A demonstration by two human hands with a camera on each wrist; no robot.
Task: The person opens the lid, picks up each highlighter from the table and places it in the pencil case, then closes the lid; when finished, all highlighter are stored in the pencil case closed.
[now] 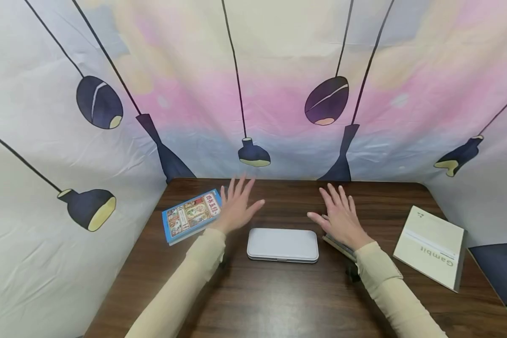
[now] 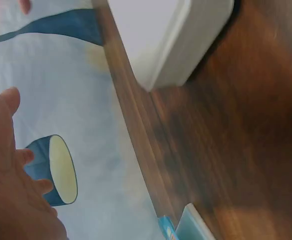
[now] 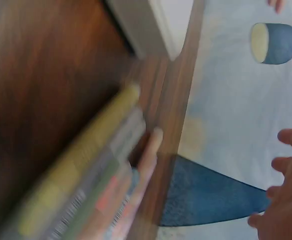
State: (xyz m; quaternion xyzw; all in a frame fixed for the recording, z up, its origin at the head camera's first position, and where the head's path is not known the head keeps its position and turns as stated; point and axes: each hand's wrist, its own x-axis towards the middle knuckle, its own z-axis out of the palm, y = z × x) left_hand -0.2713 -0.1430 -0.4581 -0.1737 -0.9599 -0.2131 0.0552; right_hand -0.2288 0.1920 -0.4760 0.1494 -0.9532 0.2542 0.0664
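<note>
Hands spread, gripping nothing; right wrist view shows multicoloured stack, mostly hidden from head.

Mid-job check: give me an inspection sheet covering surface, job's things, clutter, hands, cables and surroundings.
Surface: dark wood-grain table
Job's things: blue-covered book beside the left hand; stack of slim items, blurred, partly hidden by the right hand in the head view; closed white case between book and stack
Clutter: cream Gambit book at the table's right
Grippers: both hands' fingers spread, holding nothing
Cables: nothing seen
Surroundings: backdrop printed with hanging lamps
</note>
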